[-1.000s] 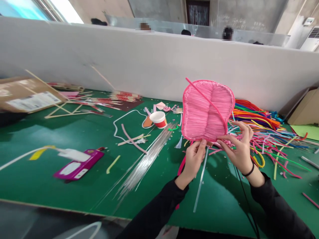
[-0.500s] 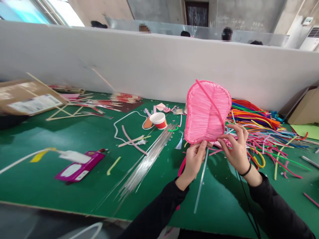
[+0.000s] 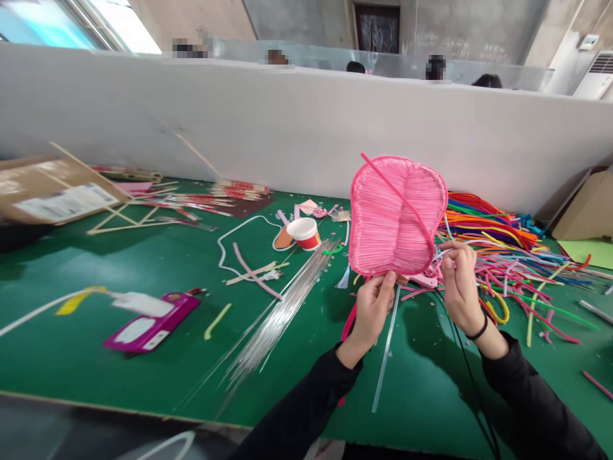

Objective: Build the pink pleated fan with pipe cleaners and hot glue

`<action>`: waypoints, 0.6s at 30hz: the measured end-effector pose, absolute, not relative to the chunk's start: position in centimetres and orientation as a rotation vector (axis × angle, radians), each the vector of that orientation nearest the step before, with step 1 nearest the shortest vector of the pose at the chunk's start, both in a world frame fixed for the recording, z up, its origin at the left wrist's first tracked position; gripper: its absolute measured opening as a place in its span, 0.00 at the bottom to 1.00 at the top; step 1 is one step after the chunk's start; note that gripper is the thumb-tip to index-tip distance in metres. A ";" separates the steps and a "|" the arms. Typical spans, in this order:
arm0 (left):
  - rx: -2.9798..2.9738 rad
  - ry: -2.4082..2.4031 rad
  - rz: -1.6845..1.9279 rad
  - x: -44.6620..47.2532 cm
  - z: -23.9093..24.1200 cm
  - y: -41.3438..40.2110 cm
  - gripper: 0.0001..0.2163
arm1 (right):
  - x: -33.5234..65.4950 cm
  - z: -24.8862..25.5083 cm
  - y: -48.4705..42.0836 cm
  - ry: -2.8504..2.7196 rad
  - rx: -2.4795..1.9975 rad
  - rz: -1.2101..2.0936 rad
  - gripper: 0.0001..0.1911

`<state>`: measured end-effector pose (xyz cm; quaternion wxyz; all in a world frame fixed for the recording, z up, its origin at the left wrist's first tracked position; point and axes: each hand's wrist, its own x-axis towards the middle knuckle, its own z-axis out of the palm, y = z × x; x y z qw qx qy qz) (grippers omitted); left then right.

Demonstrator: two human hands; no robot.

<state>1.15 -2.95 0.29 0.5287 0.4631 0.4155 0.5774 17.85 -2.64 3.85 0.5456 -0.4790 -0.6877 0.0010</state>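
Observation:
A pink panel (image 3: 378,220) shaped like a rounded fan, with pleat-like lines and a fuzzy rim, stands raised above the table. My left hand (image 3: 377,303) pinches its bottom edge between thumb and fingers. Across its front slants a darker pink pipe cleaner (image 3: 395,190), its upper end sticking out past the rim. To the right of the panel's lower corner is my right hand (image 3: 460,281), apart from it, with fingers curled and thumb against them. Whether anything is between those fingertips is too small to tell. Behind the hands lies a pink tool (image 3: 425,280), partly hidden.
On the green table (image 3: 167,262) lie clear glue sticks (image 3: 282,306), a paper cup (image 3: 304,234) and a purple packet (image 3: 151,322). Colourful pipe cleaners (image 3: 498,223) are heaped at right. A cardboard box (image 3: 57,191) and wooden sticks are at left. A white partition (image 3: 239,121) runs behind.
My right hand has drawn away from the panel's lower right edge, its fingers curling in. The panel has turned slightly to face me more, still in my left hand.

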 end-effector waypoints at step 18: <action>1.119 1.018 1.415 1.2 0.1 -2.9 0.28 | 17.8 4.5 -3.4 -1.557 -0.968 -0.006 0.04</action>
